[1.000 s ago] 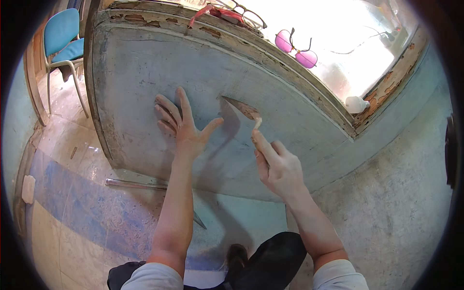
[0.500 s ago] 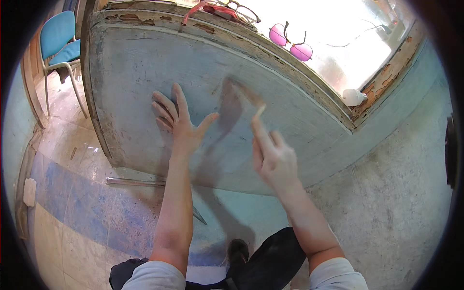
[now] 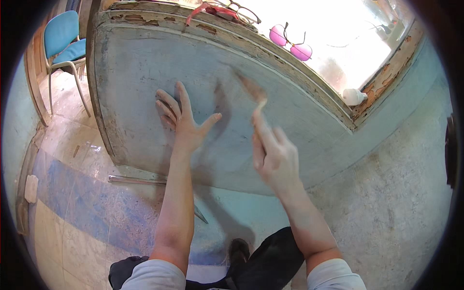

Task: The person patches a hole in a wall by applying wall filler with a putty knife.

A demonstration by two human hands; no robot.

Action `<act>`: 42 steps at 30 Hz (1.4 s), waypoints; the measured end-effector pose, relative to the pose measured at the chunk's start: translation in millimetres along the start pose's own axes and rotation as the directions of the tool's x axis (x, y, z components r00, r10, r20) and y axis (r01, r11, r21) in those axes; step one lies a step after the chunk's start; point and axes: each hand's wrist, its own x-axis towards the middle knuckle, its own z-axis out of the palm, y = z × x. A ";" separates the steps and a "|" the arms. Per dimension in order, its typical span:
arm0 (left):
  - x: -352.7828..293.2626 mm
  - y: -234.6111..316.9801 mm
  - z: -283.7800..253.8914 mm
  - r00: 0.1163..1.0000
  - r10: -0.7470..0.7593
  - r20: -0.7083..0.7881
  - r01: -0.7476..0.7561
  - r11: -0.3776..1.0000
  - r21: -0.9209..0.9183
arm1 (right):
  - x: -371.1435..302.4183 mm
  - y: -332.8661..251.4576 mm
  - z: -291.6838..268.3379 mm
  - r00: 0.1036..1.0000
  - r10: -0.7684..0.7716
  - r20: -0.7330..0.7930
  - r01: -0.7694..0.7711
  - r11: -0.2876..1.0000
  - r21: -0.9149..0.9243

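Note:
In my right hand is a scraper, its handle gripped and its brownish blade pointing up and left. Motion smears the blade, and I cannot tell whether it touches the grey-blue wall panel behind it. My left hand is held up at the panel, fingers spread and thumb stretched toward the scraper, with nothing in it. Whether its fingers rest on the surface or hover just off it is unclear. Shadows of the hand and tool fall on the panel between them.
Above the panel runs a ledge with flaking paint, bearing pink-lensed glasses, dark-framed glasses, a red strap and a white bulb. A metal bar lies below, behind my left forearm. A blue chair stands far left.
The scraper's blade has turned slightly, with its shadow narrower and shifted left. My right hand has barely moved, and my left keeps its spread pose. The whole view has shifted slightly.

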 end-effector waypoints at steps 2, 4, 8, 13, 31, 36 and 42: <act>-0.2 3.4 0.7 1.000 0.007 0.008 -0.007 1.000 -0.016 | 3.2 2.0 -2.5 0.995 0.016 -0.095 -0.016 1.000 0.001; -2.2 3.1 0.4 1.000 -0.012 0.014 0.013 1.000 -0.024 | -8.9 9.4 11.2 0.998 -0.043 -0.040 0.041 0.997 -0.062; -1.2 -1.4 -3.7 1.000 0.018 -0.003 -0.018 1.000 0.019 | -17.5 -2.3 9.0 0.990 -0.010 0.139 0.012 1.000 -0.014; -0.9 1.9 1.3 0.999 0.034 -0.005 -0.034 0.999 0.005 | 10.8 0.3 -0.2 0.997 -0.019 -0.068 0.017 0.999 -0.030; -4.0 7.0 -5.3 0.999 0.022 0.043 -0.024 0.999 0.048 | 8.7 -13.1 -9.4 1.000 0.000 -0.008 -0.002 0.991 -0.134; -4.6 -0.9 -8.3 0.999 0.032 0.026 -0.034 0.996 0.087 | -3.0 -26.8 -12.4 0.981 0.003 0.195 0.021 0.993 -0.117; -3.7 2.2 -3.8 0.998 0.045 0.040 -0.046 0.999 0.021 | -7.1 -18.6 4.6 0.990 0.024 0.136 -0.006 0.991 -0.134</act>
